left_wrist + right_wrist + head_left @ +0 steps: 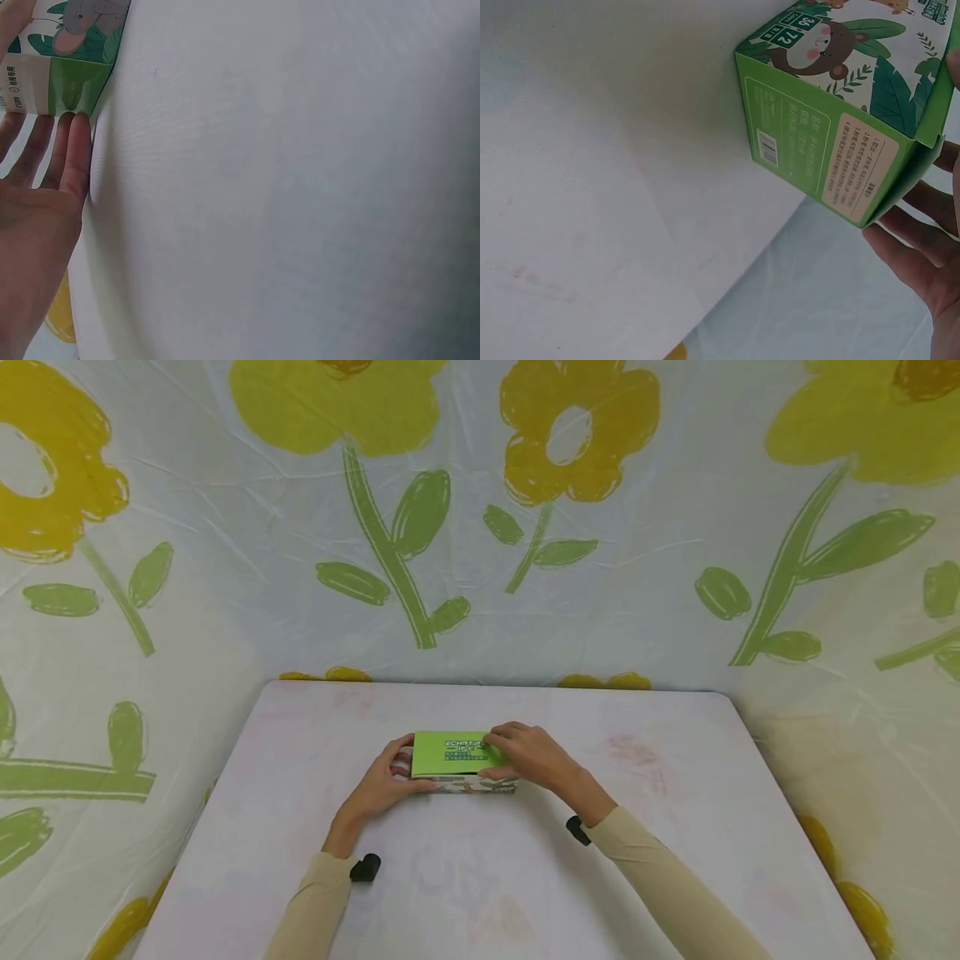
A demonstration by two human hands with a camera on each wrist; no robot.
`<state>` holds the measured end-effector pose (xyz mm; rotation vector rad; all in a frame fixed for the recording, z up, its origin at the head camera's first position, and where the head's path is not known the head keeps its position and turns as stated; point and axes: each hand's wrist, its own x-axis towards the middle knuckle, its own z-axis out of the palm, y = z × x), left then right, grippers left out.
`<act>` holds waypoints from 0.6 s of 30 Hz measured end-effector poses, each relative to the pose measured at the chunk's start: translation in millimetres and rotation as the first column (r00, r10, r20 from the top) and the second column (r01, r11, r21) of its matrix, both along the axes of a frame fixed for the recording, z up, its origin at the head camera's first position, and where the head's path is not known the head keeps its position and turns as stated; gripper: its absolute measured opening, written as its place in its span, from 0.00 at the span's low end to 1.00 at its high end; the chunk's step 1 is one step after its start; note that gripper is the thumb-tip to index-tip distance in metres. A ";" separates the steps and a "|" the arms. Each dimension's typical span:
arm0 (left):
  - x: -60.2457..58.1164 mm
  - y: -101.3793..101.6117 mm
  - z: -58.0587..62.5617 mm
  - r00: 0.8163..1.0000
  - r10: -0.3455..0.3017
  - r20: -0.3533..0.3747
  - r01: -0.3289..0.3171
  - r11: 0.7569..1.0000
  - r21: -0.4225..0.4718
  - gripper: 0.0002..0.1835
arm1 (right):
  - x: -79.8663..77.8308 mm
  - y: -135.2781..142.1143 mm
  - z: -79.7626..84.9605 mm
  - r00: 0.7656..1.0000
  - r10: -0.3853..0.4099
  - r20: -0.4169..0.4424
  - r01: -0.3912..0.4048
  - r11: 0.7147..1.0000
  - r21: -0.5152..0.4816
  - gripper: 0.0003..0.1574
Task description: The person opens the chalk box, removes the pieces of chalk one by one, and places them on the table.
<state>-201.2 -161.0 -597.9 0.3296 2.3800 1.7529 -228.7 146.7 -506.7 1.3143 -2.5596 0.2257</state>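
A small cardboard box (438,762) with a green lid and white lettering lies on the table in the head view. My left hand (381,787) grips its left end, thumb along the front and fingers at the end. Over the right end, my right hand (538,758) holds the lid, with the thumb at its front edge. A thin gap shows under the lid's edge. The left wrist view has the box's green end (79,86) against my fingertips. Cartoon animals, leaves and a barcode appear on the box (810,127) in the right wrist view.
The pale table (465,885) has faint coloured patches and rounded far corners. Behind and beside it hangs a white cloth (637,593) printed with yellow flowers and green leaves. A small black device (366,868) sits at my left wrist, another (578,831) at my right.
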 end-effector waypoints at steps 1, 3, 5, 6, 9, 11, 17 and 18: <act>0.2 -0.1 0.2 1.000 0.000 0.000 0.000 1.000 0.002 0.54 | -0.1 -0.5 0.4 1.000 0.000 0.001 0.000 1.000 0.004 0.33; 0.6 -0.6 0.3 1.000 0.003 0.002 -0.003 1.000 0.001 0.54 | -0.3 -1.2 1.3 1.000 0.001 0.010 -0.001 1.000 0.013 0.33; 0.7 -1.1 0.4 1.000 0.005 0.006 -0.005 1.000 0.001 0.54 | -0.6 -1.8 2.3 1.000 -0.003 0.024 0.002 1.000 0.026 0.33; 0.7 -1.2 0.4 1.000 0.004 0.005 -0.004 1.000 0.001 0.53 | -0.5 -2.0 3.3 0.999 -0.006 0.035 0.005 0.999 0.033 0.33; 0.6 -0.9 1.5 1.000 0.001 0.000 -0.001 1.000 0.008 0.53 | -0.7 -2.1 5.7 0.998 -0.019 0.064 0.016 0.999 0.052 0.33; 0.6 0.1 2.5 1.000 -0.002 -0.008 0.002 1.000 0.010 0.53 | -1.0 -2.0 7.2 0.997 -0.025 0.077 0.020 0.998 0.063 0.33; 3.2 4.4 9.4 1.000 -0.007 -0.018 0.007 1.000 -0.006 0.53 | -1.3 -0.6 8.7 0.997 -0.019 0.070 0.014 0.997 0.077 0.33; 3.6 4.9 11.0 1.000 -0.009 -0.014 0.008 1.000 -0.008 0.53 | -1.2 -0.3 8.1 0.998 -0.014 0.059 0.010 0.997 0.078 0.33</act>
